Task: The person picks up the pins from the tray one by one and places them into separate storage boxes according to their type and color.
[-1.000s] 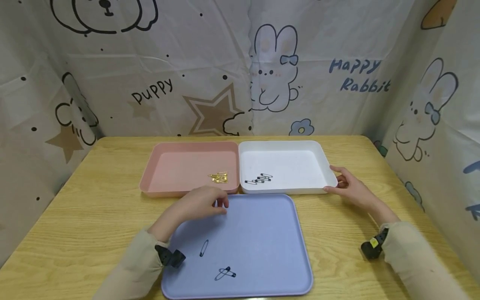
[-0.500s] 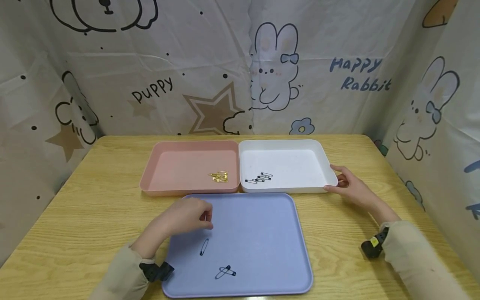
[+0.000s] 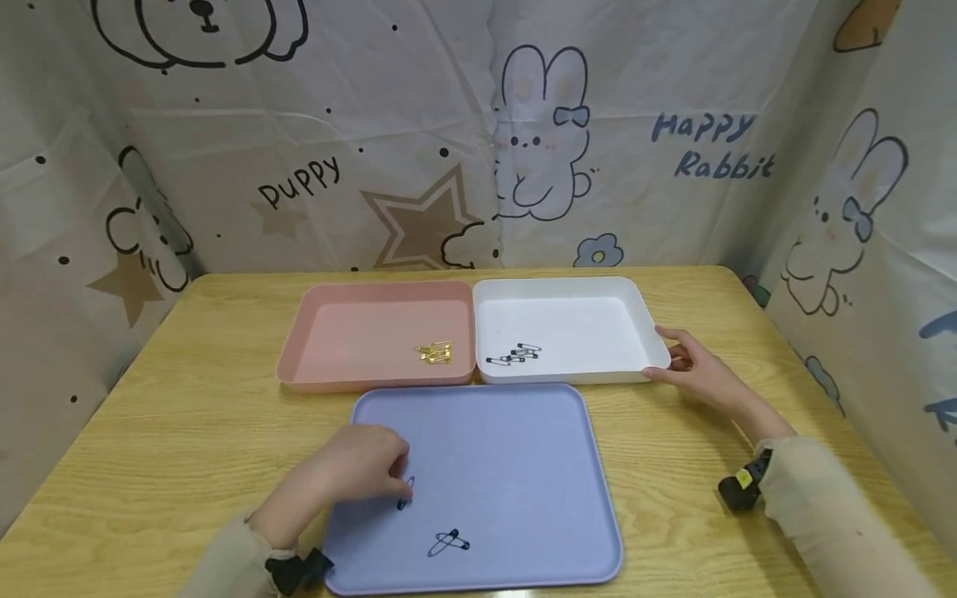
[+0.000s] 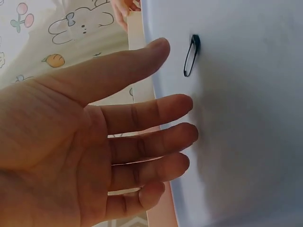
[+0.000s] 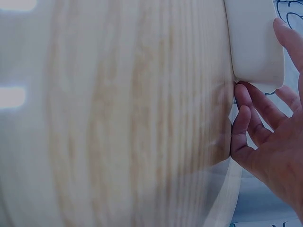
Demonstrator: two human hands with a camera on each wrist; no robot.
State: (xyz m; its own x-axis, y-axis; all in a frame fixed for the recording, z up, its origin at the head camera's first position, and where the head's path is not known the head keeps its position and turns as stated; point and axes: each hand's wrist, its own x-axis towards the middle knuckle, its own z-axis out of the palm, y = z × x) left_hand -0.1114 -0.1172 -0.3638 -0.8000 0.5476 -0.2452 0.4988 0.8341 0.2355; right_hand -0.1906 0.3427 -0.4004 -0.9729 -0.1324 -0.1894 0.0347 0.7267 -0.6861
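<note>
My left hand hovers over the left part of the blue tray, thumb and forefinger at a black safety pin. In the left wrist view the fingers are spread and slightly bent, apart from that safety pin, holding nothing. Two more safety pins lie crossed nearer the tray's front. At the right, my right hand holds the near right corner of the white tray between thumb and fingers. Several dark safety pins lie in it.
Left of the white tray and against it stands a pink tray, with several gold safety pins at its right side. Both stand behind the blue tray on a wooden table. A printed curtain surrounds the table's back and sides.
My left hand has moved left and towards me, from the blue tray's far edge down to the single safety pin. The right hand has stayed at the white tray's corner.
</note>
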